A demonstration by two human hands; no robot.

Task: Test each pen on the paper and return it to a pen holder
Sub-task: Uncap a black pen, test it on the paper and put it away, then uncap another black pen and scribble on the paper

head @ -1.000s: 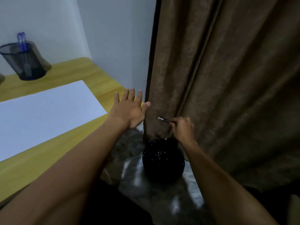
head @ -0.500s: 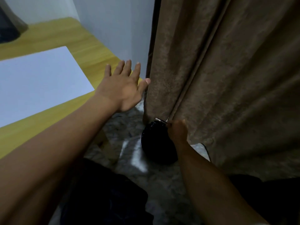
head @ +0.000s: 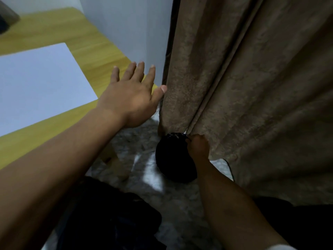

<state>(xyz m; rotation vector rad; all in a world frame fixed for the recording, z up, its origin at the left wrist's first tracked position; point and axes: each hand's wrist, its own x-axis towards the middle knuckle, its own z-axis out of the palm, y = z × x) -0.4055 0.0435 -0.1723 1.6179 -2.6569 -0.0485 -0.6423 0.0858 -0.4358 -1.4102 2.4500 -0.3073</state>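
My left hand (head: 129, 98) hovers open with spread fingers over the near right corner of the wooden desk (head: 93, 51). The white paper (head: 36, 83) lies on the desk to its left. My right hand (head: 198, 147) is down by the floor at the rim of a black bin (head: 171, 159), fingers pinched together. Only a thin dark sliver of the pen (head: 184, 135) shows at the fingertips, over the bin's mouth. A dark blurred edge of the pen holder (head: 5, 20) sits at the far left top corner.
A brown curtain (head: 252, 87) hangs right behind the bin and touches my right hand. A grey wall (head: 126, 24) meets the desk's right edge. The marbled floor (head: 144, 177) and my dark-clothed lap (head: 108, 222) lie below.
My right hand has gone down from above the bin to its rim, and the pen is now almost hidden. The view has tilted down, pushing the pen holder out to the corner.
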